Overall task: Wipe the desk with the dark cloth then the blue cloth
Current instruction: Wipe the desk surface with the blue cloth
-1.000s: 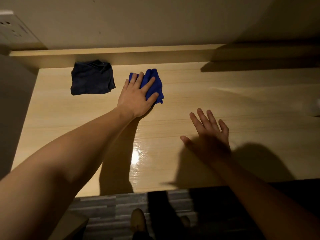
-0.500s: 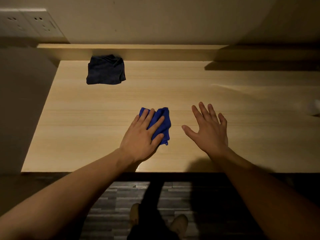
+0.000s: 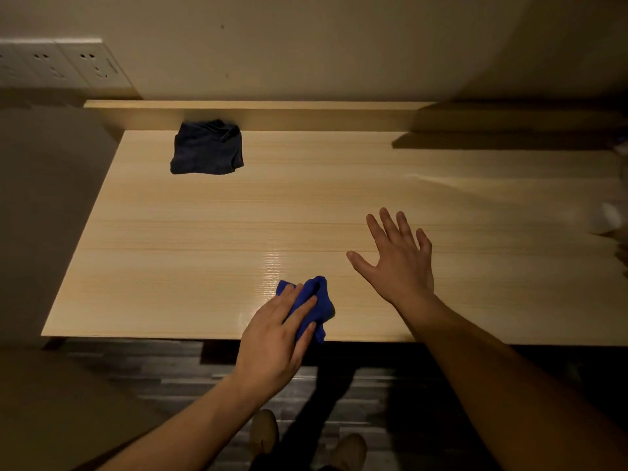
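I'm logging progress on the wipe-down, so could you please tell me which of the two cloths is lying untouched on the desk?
The dark cloth, at the desk's far left. The blue cloth is under the left hand at the near edge.

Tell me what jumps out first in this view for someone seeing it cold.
The bright blue cloth stands out, pressed under the left hand at the near edge of the pale wooden desk. The right hand is spread open, palm down, over the desk to its right. A folded dark cloth lies alone at the far left.
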Demonstrator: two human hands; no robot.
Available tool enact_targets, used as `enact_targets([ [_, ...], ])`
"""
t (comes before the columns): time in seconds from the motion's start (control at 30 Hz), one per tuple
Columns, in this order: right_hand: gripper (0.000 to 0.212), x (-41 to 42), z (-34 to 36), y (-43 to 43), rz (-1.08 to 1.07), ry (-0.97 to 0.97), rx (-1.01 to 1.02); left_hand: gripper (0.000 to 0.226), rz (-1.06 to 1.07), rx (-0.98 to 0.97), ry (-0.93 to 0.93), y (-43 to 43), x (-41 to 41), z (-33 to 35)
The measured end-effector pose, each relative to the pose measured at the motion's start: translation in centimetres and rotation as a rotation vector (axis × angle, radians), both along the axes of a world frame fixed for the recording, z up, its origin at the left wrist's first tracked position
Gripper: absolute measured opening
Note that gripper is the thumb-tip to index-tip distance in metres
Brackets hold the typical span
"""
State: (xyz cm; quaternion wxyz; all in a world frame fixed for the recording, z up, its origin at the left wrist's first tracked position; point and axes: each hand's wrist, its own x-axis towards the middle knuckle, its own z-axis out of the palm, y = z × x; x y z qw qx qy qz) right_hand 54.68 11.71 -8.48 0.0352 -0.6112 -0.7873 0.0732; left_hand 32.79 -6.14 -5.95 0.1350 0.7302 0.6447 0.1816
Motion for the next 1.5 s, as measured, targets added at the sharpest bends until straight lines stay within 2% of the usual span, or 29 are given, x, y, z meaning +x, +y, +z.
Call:
enact_targets([
  [0.1, 0.091, 0.0, -0.2, 0.1, 0.002, 0.006, 0.009, 0.049, 0.171, -0.084, -0.311, 2.9, 0.7, 2.6],
  [0.2, 0.091, 0.0, -0.3, 0.2, 0.006, 0.012, 0.009, 0.044, 0.198, 0.03, -0.424, 9.8, 0.9, 4.8],
  [0.3, 0.09, 0.1, -0.4, 0.2, 0.01, 0.01, 0.01, 0.043, 0.152, 0.136, -0.33, 18.9, 1.3, 5.7],
  [0.37, 0.09, 0.1, -0.5, 0.3, 0.011, 0.017, 0.018, 0.049, 0.112, 0.111, -0.175, 24.8, 1.4, 5.4],
  [0.43, 0.09, 0.1, -0.7, 0.4, 0.008, 0.023, 0.008, 0.064, 0.048, -0.057, 0.047, 29.2, 1.2, 4.5],
  [0.5, 0.091, 0.1, -0.9, 0.6, 0.003, 0.019, -0.018, 0.081, 0.001, -0.278, 0.179, 31.4, 0.6, 3.3],
  [0.57, 0.091, 0.1, -1.0, 0.8, 0.003, 0.024, -0.033, 0.088, 0.005, -0.323, 0.168, 30.7, -0.5, 2.2],
  [0.67, 0.09, 0.2, -0.8, 0.6, 0.0, 0.024, -0.062, 0.08, 0.09, -0.236, 0.12, 25.0, -3.3, 0.9],
  [0.8, 0.078, -0.4, 1.2, 2.0, -0.025, 0.043, -0.062, 0.072, 0.202, -0.256, 0.224, 16.6, -7.7, -1.1],
  [0.93, 0.058, -4.1, 4.3, 9.6, 0.074, 0.128, 0.086, 0.07, 0.23, -0.229, 0.274, 15.8, -8.1, -2.1],
  [1.03, 0.052, -7.1, 5.2, 15.9, 0.222, 0.131, 0.039, 0.069, 0.231, -0.211, 0.267, 16.0, -8.1, -2.5],
  [1.13, 0.058, -8.2, 4.4, 19.8, 0.381, -0.014, -0.05, 0.069, 0.233, -0.202, 0.262, 16.0, -8.2, -2.8],
  [1.23, 0.069, -8.2, 4.0, 22.1, 0.485, -0.067, -0.04, 0.069, 0.235, -0.195, 0.259, 16.1, -8.2, -2.9],
  [1.33, 0.078, -7.9, 3.9, 23.3, 0.52, -0.063, -0.093, 0.068, 0.239, -0.189, 0.256, 16.2, -8.3, -3.0],
  [1.5, 0.079, -7.0, 1.9, 21.5, 0.472, -0.038, -0.128, 0.068, 0.233, -0.21, 0.259, 16.2, -8.1, -2.8],
])
